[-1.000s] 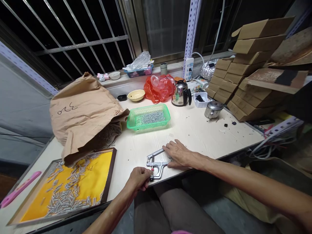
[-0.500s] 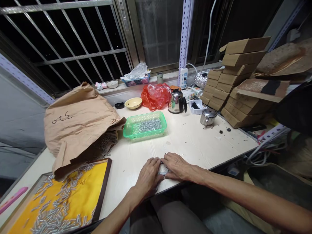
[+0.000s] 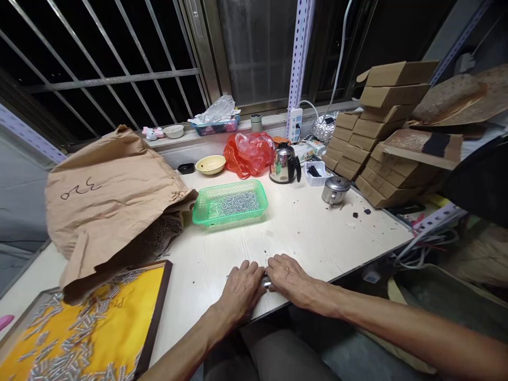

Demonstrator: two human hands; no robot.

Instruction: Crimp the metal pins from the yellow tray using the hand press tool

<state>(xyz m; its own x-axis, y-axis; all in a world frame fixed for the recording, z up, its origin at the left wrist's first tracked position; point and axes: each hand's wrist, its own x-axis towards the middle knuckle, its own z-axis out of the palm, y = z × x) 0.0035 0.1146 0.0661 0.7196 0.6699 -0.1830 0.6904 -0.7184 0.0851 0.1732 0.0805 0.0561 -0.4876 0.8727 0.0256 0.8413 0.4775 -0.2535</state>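
Far left: paper bag on its side, mouth toward the tray. Tray has yellow cloth with loose metal cylinders scattered over it, no sorted rows that I can see. Right of that: green basket with a layer of small bright parts. Plenty loose in both, so my read is much is left; no finished piece I can pick out, so can't put a figure on done. Handling looks mid-step.

Near table edge: left hand, palm down, fingers side by side, bent over a silver item. Item sits between both hands, mostly covered; shape unclear. Right hand mirrors it, fingers close together, tips at the item. Both touching; can't tell if either is clamped or just pressing.
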